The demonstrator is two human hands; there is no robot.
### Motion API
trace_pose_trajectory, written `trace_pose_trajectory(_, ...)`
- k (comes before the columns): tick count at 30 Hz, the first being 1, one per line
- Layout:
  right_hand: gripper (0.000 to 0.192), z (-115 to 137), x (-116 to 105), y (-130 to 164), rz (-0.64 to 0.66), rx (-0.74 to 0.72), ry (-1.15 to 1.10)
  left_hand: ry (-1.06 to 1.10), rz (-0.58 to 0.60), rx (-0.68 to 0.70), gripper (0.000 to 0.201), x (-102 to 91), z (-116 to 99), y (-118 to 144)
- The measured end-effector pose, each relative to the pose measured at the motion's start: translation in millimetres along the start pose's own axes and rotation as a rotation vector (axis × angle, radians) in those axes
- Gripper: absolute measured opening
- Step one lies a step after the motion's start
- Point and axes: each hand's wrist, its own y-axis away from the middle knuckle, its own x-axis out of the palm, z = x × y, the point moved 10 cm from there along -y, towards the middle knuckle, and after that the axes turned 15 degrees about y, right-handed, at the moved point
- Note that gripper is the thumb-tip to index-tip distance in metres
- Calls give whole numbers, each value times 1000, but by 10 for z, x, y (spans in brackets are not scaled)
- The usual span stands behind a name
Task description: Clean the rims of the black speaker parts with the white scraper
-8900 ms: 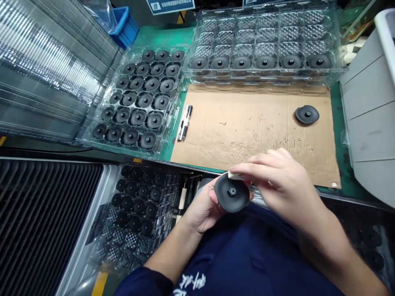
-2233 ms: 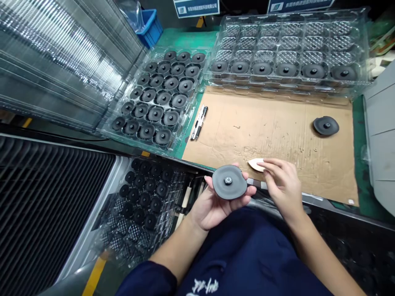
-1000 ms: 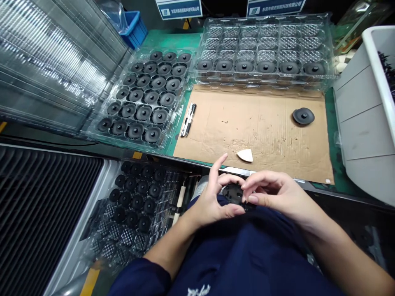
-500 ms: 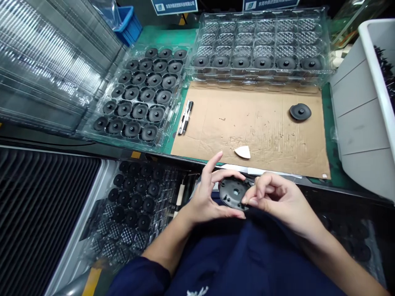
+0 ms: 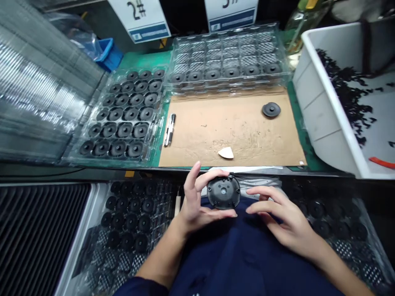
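A black oval plastic part [image 5: 223, 193] with a small central hole and several studs is gripped by its edges in my left hand [image 5: 197, 201], thumb below and fingers above. My right hand [image 5: 279, 211] hovers just right of the part, apart from it, fingers spread and nothing in them. Beyond the hands lies a sheet of cardboard [image 5: 197, 131]. On it rest a small white wedge-shaped piece [image 5: 226, 153], a black round part with a central peg [image 5: 271, 109], and a pen-like tool [image 5: 170, 130] at the left.
A clear tray [image 5: 151, 135] of black parts stands at the left, and stacked clear trays [image 5: 228, 84] at the back. At the right is a white bin [image 5: 327, 98] with black scraps and a red strip [image 5: 382, 163]. More trays [image 5: 129, 263] sit below the bench.
My right hand has let go of the black oval part and moved right, its fingers opening. My left hand still holds the part, now facing me more squarely. The view has shifted right.
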Motion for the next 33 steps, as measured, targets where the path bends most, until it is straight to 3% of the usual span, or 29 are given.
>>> trace_pose_trajectory(3,39,76,-157,29,-182,-27,56,46,36,-34,110,174,30,-28)
trace_pose_trajectory(6,28,48,-312,65,-271,-22,103,68,141,-132,101,446,104,-71)
trace_pose_trajectory(8,21,-192,-440,205,-308,102,-32,10,302,-232,90,715,194,-80)
trace_pose_trajectory(11,29,-725,-501,698,-358,402,-301,-124,621,-377,73,1178,342,19)
trace_pose_trajectory(13,33,-993,-397,1070,-381,535,-399,-169,758,-407,66,1448,393,110)
trace_pose_trajectory(15,36,-1167,-132,1307,-347,585,-493,-185,861,-428,62,1714,460,238)
trace_pose_trajectory(19,38,-1358,537,1408,-257,609,-700,-300,996,-430,47,2098,672,480)
trace_pose_trajectory(22,30,-1435,797,1392,-265,633,-789,-334,1010,-432,40,2183,776,511)
trace_pose_trajectory(27,30,-1531,856,1485,-354,717,-782,-376,1027,-472,41,2136,854,484)
trace_pose_trajectory(30,29,-1762,775,1869,-530,905,-649,-390,1020,-457,40,2083,873,473)
trace_pose_trajectory(33,30,-2085,628,2597,-752,1176,-409,-405,998,-454,40,2009,918,451)
